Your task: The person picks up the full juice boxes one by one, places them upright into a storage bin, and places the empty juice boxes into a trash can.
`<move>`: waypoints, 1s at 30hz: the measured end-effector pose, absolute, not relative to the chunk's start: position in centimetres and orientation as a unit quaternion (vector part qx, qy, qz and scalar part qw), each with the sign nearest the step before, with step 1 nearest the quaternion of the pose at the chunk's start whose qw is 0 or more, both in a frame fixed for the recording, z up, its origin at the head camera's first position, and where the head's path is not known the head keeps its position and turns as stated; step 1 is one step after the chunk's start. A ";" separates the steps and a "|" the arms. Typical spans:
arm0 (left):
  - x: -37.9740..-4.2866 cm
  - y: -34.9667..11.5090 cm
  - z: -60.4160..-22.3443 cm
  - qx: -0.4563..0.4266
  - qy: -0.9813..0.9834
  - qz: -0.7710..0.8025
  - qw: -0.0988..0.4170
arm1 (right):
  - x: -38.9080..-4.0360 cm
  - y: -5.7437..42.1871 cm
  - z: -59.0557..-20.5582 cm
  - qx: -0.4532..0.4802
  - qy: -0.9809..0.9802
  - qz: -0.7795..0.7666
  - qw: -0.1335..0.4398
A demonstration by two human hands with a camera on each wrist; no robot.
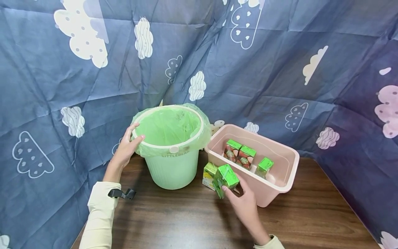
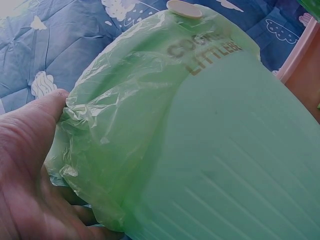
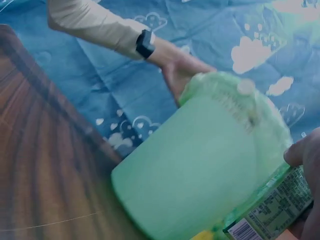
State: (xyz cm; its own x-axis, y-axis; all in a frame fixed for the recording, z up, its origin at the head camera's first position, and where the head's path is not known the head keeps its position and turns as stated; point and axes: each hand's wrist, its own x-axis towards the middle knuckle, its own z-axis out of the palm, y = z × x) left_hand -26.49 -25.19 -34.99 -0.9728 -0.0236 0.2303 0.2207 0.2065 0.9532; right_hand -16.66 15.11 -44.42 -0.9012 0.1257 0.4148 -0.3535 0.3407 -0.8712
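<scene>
A pale green trash bin (image 1: 174,171) stands upright, lined with a thin green plastic bag (image 1: 203,136) folded over its rim. My left hand (image 1: 125,147) grips the bin's left rim through the bag; in the left wrist view the thumb lies at the rim, and some fingers are partly hidden by the film. In my right hand (image 1: 244,202) is a green juice box (image 1: 227,177), held off the table between the bin and a pink tub (image 1: 264,197). Behind it a yellow-and-green juice box (image 1: 208,174) is partly covered. The right wrist view shows the held box's printed side (image 3: 277,212).
Inside the pink tub are two red-and-green juice boxes (image 1: 232,150) (image 1: 246,156) side by side, and a green-topped one (image 1: 264,167) apart from them. Everything stands on a dark wooden table (image 1: 174,218). A blue cloth with clouds (image 1: 248,79) hangs behind.
</scene>
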 end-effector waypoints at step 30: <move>-26.3 -25.1 -34.8 -0.058 -0.771 -0.628 0.089 | -26.0 12.1 -26.8 0.254 -0.704 0.637 0.184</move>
State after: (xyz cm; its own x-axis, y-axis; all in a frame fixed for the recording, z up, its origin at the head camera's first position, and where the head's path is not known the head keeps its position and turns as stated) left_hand -26.31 -25.08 -34.78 -0.9774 -0.0227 0.2104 0.2014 0.2046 0.9579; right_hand -26.03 12.07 -26.79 -0.8033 -0.1225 0.5828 -0.5921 0.0587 -0.8038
